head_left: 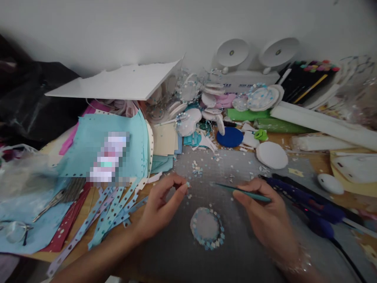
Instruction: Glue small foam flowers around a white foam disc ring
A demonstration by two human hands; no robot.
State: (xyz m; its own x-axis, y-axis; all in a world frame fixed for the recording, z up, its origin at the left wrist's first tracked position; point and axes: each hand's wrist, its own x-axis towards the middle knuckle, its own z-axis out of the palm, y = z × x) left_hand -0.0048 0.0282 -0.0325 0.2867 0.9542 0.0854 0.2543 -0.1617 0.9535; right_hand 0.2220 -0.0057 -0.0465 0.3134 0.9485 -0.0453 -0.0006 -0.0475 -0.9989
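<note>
The left hand (160, 206) pinches a tiny blue paper bit (187, 184); the right hand (265, 214) grips a teal stick (241, 190) above the bench's round disc (207, 228). The white box's (246, 83) lettering is unreadable; the sheet label (110, 159) is blurred.

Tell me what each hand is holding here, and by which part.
The right hand grips a thin teal tool near its rear end. The left hand pinches a tiny blue paper piece between its fingertips.

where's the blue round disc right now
In the head view the dark blue disc lies right of centre at the back of the grey mat, between the white foam circle and paper scraps.
</note>
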